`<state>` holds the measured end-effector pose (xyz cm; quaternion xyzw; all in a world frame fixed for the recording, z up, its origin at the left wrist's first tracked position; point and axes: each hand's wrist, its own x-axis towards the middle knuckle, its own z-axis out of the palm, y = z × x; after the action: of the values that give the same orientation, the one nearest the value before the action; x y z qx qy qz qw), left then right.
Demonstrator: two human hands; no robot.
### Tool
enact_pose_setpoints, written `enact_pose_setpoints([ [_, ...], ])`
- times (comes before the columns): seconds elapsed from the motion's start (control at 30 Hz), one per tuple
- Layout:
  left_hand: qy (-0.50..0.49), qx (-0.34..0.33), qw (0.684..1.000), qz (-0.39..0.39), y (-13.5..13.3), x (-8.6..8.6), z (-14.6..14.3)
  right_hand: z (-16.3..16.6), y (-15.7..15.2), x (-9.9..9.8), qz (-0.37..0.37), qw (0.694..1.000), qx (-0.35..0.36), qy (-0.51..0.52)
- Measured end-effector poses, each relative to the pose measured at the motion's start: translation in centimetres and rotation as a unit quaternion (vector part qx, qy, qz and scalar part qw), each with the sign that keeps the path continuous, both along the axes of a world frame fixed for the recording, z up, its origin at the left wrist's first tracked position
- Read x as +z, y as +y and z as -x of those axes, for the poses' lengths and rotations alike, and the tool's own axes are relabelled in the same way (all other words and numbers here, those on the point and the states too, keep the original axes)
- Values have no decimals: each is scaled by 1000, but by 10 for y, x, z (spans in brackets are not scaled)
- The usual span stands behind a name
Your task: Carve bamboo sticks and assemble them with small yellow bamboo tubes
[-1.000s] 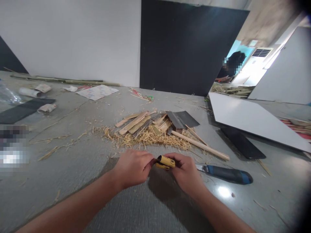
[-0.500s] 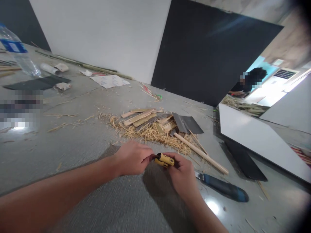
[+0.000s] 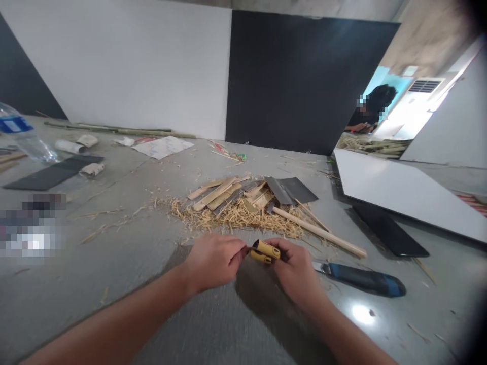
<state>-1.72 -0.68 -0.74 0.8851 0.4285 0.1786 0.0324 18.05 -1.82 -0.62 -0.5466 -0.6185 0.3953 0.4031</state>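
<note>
My right hand is closed on a small yellow curled piece with dark oval marks; its open end faces left and looks dark inside. My left hand pinches a thin dark strip that runs to the yellow piece; whether the two are joined I cannot tell. Both hands are low over a dark ribbed surface. Beyond them, a heap of pale shavings lies with flat bamboo pieces and a wooden-handled hammer. A blue and black handled knife rests right of my right hand.
White and black panels stand at the back. A white board and a black phone-like slab lie on the right. A plastic bottle and paper scraps are on the left. Another person is at the back right.
The view has tilted and levelled, so the background sits lower on the left. Both hands keep their hold on the yellow piece and the strip, appearing slightly further right.
</note>
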Motion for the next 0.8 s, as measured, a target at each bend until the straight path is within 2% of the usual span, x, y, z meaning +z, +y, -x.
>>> enact_pose_setpoints([
  [0.13,3,0,1000,7,1,1,0,0,0,-4,-26,1000,15,-1],
  [0.3,15,2,1000,17,1,5,-2,-2,3,-12,-27,999,9,15],
  [0.43,5,3,1000,24,1,6,-2,-1,4,-12,-30,999,12,18],
  [0.63,13,6,999,31,1,6,-2,-2,5,-12,7,998,24,60],
  [0.8,3,3,1000,29,2,5,-1,-2,7,-13,71,988,32,131],
])
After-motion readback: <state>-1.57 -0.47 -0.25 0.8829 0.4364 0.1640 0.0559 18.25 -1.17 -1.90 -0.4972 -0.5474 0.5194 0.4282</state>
